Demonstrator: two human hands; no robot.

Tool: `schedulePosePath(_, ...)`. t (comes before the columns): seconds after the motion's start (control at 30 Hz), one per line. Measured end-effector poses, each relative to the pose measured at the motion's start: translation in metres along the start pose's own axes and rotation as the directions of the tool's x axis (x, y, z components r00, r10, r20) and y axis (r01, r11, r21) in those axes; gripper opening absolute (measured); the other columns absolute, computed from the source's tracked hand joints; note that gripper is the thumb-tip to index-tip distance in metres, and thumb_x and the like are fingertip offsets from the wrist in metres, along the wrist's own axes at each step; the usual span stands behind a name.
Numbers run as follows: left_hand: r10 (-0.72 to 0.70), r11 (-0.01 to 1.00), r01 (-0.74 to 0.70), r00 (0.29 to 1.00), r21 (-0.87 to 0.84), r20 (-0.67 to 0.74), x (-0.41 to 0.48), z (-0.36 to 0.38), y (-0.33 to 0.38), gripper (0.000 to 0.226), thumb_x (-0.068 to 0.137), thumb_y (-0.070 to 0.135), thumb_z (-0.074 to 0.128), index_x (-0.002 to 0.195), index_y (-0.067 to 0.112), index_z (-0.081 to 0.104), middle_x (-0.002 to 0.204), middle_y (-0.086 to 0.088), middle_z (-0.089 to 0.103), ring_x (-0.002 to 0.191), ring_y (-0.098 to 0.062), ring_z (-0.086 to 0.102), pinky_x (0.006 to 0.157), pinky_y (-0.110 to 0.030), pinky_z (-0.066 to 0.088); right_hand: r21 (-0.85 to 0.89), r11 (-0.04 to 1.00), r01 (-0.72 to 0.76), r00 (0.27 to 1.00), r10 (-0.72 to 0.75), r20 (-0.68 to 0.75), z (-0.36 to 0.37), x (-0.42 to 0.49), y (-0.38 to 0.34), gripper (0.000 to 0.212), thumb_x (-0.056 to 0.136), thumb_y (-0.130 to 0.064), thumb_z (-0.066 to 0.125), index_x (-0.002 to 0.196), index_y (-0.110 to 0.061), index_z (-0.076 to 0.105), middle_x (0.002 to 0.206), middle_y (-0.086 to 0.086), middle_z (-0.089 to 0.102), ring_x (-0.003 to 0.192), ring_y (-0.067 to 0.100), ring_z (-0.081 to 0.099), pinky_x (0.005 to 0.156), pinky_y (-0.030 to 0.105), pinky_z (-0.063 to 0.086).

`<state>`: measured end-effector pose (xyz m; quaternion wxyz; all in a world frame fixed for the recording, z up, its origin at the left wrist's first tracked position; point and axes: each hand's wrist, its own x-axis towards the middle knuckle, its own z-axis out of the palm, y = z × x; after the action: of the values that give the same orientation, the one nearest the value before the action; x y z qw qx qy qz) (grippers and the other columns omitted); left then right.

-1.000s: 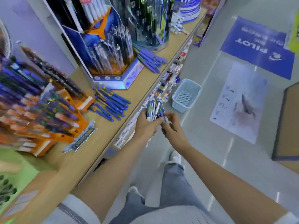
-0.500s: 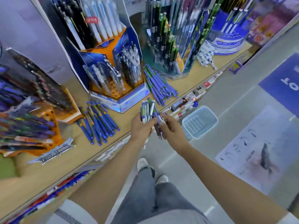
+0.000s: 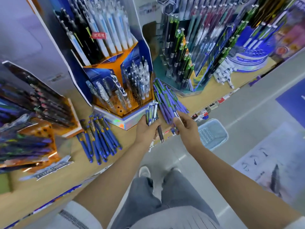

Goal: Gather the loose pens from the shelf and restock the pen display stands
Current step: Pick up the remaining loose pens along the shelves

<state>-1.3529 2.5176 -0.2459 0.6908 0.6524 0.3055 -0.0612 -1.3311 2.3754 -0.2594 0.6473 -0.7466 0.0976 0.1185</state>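
Stands (image 3: 115, 90) crowd wooden shelf (image 3: 69, 169), blue pens (image 3: 99, 138) and purple pens (image 3: 165, 98) loose between; left hand (image 3: 146, 130) grips bundle (image 3: 151, 113), right hand (image 3: 187, 128) pinches purple pens; basket (image 3: 212, 134) on grey floor (image 3: 247, 113).

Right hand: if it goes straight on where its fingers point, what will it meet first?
The pile of purple pens on the shelf. The right hand has its fingertips at their near ends; whether they touch is unclear.

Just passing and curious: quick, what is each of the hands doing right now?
Left hand: closed round a bunch of pens.
Right hand: pinching purple pens at the near end of their pile.
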Motion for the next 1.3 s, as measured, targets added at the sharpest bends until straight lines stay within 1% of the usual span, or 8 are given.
schedulePosePath(0.27,0.026,0.999,-0.022,0.997,0.043,-0.076,0.012,0.022,0.005,0.018,0.086,0.004,0.064,0.082,0.018,0.053,0.056,-0.008,0.054,0.037,-0.016,0.042,0.041,-0.027,0.036,-0.164,0.983,0.084,0.993,-0.070,0.092,-0.011,0.061,-0.037,0.031,0.098,-0.012,0.055,0.128,-0.008,0.057,0.078,0.005,0.060,0.050,0.001,0.052,0.041,0.017,0.042)
schedulePosePath(0.47,-0.021,0.999,0.017,0.992,-0.035,-0.120,0.012,0.031,0.005,0.018,0.084,0.001,0.065,0.086,0.013,0.052,0.055,-0.008,0.053,0.041,-0.022,0.040,0.041,-0.027,0.035,-0.233,0.967,0.106,0.989,-0.078,0.128,-0.005,0.087,-0.039,0.035,0.098,-0.014,0.055,0.133,-0.008,0.053,0.088,-0.009,0.060,0.066,0.018,0.058,0.068,0.041,0.057)
schedulePosePath(0.6,-0.053,0.997,0.044,0.987,-0.057,-0.154,0.011,0.037,0.006,0.015,0.085,0.000,0.064,0.087,0.009,0.052,0.047,-0.005,0.050,0.037,-0.019,0.038,0.039,-0.025,0.032,-0.306,0.941,0.142,0.985,-0.105,0.135,-0.006,0.096,-0.038,0.031,0.097,-0.015,0.056,0.128,-0.012,0.055,0.106,-0.001,0.062,0.069,0.007,0.060,0.061,0.022,0.052)
schedulePosePath(0.77,-0.065,0.994,0.049,0.982,-0.093,-0.177,0.012,0.042,0.006,0.015,0.085,0.001,0.065,0.086,0.009,0.052,0.044,-0.004,0.048,0.038,-0.022,0.037,0.039,-0.027,0.032,-0.332,0.912,0.240,0.970,-0.209,0.126,-0.003,0.098,-0.038,0.029,0.093,-0.007,0.060,0.122,-0.008,0.058,0.096,0.001,0.060,0.068,-0.004,0.052,0.057,0.001,0.039)
schedulePosePath(0.93,-0.077,0.991,0.053,0.977,-0.125,-0.199,0.011,0.044,0.005,0.014,0.085,0.001,0.065,0.093,0.005,0.055,0.046,-0.004,0.050,0.036,-0.022,0.037,0.038,-0.027,0.033,-0.317,0.918,0.236,0.971,-0.210,0.113,0.000,0.099,-0.032,0.031,0.093,-0.009,0.061,0.123,-0.011,0.057,0.095,0.000,0.059,0.070,-0.001,0.055,0.063,0.011,0.045)
schedulePosePath(1.03,-0.084,0.990,0.058,0.973,-0.125,-0.213,0.010,0.044,0.005,0.018,0.084,0.002,0.067,0.099,0.001,0.056,0.055,-0.010,0.053,0.042,-0.023,0.040,0.038,-0.026,0.035,-0.341,0.907,0.248,0.968,-0.219,0.122,-0.001,0.101,-0.028,0.031,0.092,-0.008,0.062,0.123,-0.008,0.058,0.095,-0.001,0.060,0.070,-0.002,0.053,0.059,0.002,0.040)
schedulePosePath(1.17,-0.092,0.990,0.067,0.974,-0.125,-0.206,0.009,0.045,0.008,0.018,0.085,0.004,0.067,0.100,0.004,0.057,0.063,-0.014,0.054,0.046,-0.022,0.042,0.040,-0.026,0.037,-0.375,0.896,0.239,0.968,-0.188,0.168,0.000,0.105,-0.029,0.034,0.093,-0.011,0.062,0.127,-0.007,0.055,0.094,0.002,0.061,0.071,0.008,0.054,0.061,0.007,0.041)
schedulePosePath(1.3,-0.091,0.988,0.063,0.975,-0.140,-0.205,0.009,0.046,0.009,0.016,0.086,0.005,0.068,0.098,0.006,0.057,0.065,-0.015,0.055,0.048,-0.021,0.043,0.040,-0.025,0.038,-0.369,0.902,0.222,0.971,-0.171,0.166,0.000,0.106,-0.032,0.031,0.095,-0.015,0.059,0.126,-0.010,0.055,0.092,0.000,0.058,0.067,0.001,0.052,0.057,0.006,0.041)
